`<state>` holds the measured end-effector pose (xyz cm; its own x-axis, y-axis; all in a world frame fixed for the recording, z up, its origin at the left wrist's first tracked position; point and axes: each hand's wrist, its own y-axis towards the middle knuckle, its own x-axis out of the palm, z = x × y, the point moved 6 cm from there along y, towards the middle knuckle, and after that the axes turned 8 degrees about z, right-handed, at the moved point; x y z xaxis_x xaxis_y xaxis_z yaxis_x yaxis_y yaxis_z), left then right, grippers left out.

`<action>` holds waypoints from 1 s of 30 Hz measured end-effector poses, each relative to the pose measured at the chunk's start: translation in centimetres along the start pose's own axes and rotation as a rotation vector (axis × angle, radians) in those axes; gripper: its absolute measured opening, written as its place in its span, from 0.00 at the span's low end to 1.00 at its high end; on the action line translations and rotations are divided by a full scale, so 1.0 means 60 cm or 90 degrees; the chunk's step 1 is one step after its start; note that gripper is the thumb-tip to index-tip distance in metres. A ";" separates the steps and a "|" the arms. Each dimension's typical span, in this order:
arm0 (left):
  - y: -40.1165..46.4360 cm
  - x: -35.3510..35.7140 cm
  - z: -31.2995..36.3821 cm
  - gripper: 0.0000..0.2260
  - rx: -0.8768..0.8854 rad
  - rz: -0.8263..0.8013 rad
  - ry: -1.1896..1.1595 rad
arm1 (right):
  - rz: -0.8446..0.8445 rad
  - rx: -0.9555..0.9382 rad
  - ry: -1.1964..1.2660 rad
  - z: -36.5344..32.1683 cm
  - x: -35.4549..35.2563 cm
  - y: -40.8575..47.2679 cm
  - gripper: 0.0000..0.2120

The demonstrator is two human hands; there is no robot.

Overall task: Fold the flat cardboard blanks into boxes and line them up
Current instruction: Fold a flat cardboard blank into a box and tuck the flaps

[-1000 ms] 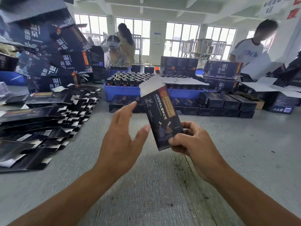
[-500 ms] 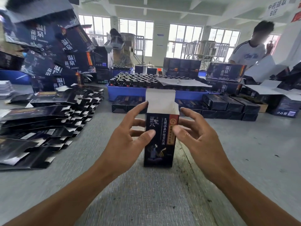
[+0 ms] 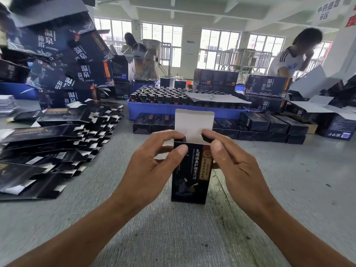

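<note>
The box [image 3: 189,170], a slanted flat sleeve a second ago, now stands upright and squared near the table's [image 3: 289,189] front edge, white lid flap up. The left hand [image 3: 152,166] and right hand [image 3: 235,166] pinch its top corners, folding side flaps in. Flat blanks [image 3: 48,147] lie left; finished boxes [image 3: 269,126] line up behind.

A box [image 3: 189,170] stands upright on the table [image 3: 289,189] at centre, the left hand [image 3: 152,166] at its 9 o'clock and the right hand [image 3: 237,166] at its 3 o'clock. Flat blanks [image 3: 54,147] lie stacked at 10 o'clock. A row of folded boxes [image 3: 269,128] lies at 1 o'clock, a crate of bottles [image 3: 173,105] behind it.
</note>
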<state>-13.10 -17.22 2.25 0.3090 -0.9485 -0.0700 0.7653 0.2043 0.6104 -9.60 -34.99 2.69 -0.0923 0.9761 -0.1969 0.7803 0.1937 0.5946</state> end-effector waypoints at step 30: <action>-0.008 0.006 0.027 0.09 0.040 0.055 -0.057 | 0.122 -0.020 0.083 -0.026 -0.015 0.003 0.07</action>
<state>-14.23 -18.05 3.21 0.3188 -0.9463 0.0546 0.7005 0.2740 0.6590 -10.35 -35.71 4.16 -0.0245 0.9994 0.0230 0.7714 0.0043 0.6364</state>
